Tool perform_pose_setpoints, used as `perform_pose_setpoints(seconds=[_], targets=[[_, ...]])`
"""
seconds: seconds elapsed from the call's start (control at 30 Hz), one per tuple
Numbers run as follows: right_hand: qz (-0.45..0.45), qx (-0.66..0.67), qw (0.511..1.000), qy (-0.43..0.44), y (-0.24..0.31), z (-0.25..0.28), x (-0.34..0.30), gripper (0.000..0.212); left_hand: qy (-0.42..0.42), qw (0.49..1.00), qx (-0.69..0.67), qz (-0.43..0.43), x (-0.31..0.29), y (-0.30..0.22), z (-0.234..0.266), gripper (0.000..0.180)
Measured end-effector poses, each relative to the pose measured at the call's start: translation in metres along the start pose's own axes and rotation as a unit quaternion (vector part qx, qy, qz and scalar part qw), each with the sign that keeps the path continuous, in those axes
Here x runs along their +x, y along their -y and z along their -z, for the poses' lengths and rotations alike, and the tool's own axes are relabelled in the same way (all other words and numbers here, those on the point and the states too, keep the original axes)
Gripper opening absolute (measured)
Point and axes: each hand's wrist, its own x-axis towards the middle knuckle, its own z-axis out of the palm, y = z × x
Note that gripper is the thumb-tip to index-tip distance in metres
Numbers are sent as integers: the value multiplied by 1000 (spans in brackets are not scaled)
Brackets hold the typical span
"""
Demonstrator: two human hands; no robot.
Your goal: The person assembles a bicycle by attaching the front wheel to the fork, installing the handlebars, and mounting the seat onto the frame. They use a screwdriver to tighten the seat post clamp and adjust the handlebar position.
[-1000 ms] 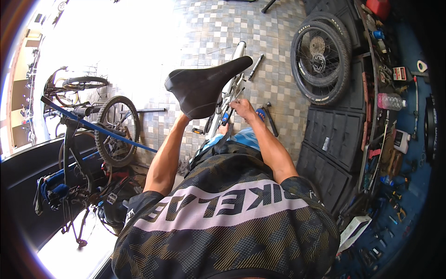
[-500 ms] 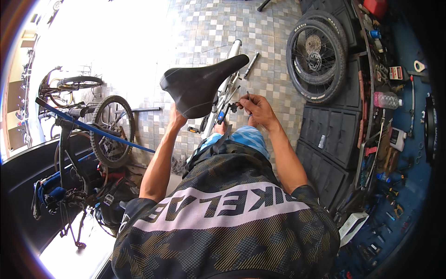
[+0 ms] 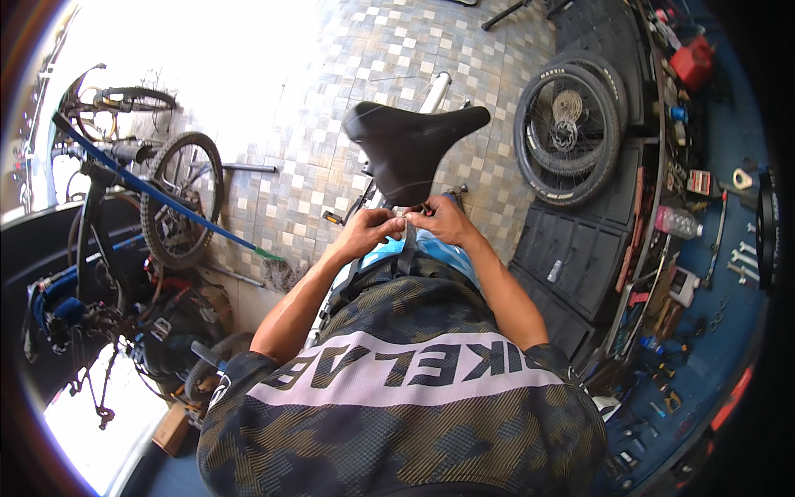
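Note:
A black bicycle saddle (image 3: 410, 149) stands in front of me, over a white bicycle frame (image 3: 434, 93). Close behind the saddle's rear edge, my left hand (image 3: 370, 232) and my right hand (image 3: 445, 222) meet with fingertips together. My right hand pinches a small dark part (image 3: 426, 209), mostly covered by the fingers and saddle. The thumb and forefinger of my left hand are closed at the same spot; what they hold is too small to make out. A pedal (image 3: 332, 217) shows left of the bicycle.
Two bicycle wheels (image 3: 566, 124) lean against black cabinets (image 3: 571, 240) on the right. Beyond them is a workbench with tools, a clear bottle (image 3: 679, 222) and a red container (image 3: 692, 63). A broom with a blue handle (image 3: 199, 217) and another bicycle's wheel (image 3: 180, 201) are at left.
My left hand has let go of the saddle and come rearward to meet my right hand. The right hand has drawn nearer to me with its small dark part. The view has shifted.

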Motion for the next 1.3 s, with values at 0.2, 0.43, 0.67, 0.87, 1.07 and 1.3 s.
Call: perform_pose_setpoints(seconds=[0.2, 0.43, 0.67, 0.87, 1.07, 1.3], targets=[[-32, -34, 998, 42, -20, -9, 10, 24, -3, 996, -92, -19, 1, 43, 2, 53], [-196, -109, 964, -142, -66, 69, 17, 27, -232, 968, -60, -67, 11, 137, 12, 38], [-50, -139, 989, -20, -47, 59, 51, 50, -353, 922, -151, 40, -7, 223, -8, 27], [-186, -79, 976, -84, -33, 51, 42, 48, -332, 918, -207, 61, 7, 250, -35, 25], [-191, -96, 972, -95, -29, 48, 41, 47, -285, 936, -207, 6, 24, 230, -33, 25], [-179, -72, 976, -96, -31, 44, 41, 52, -266, 952, -152, 11, 25, 208, -21, 25]])
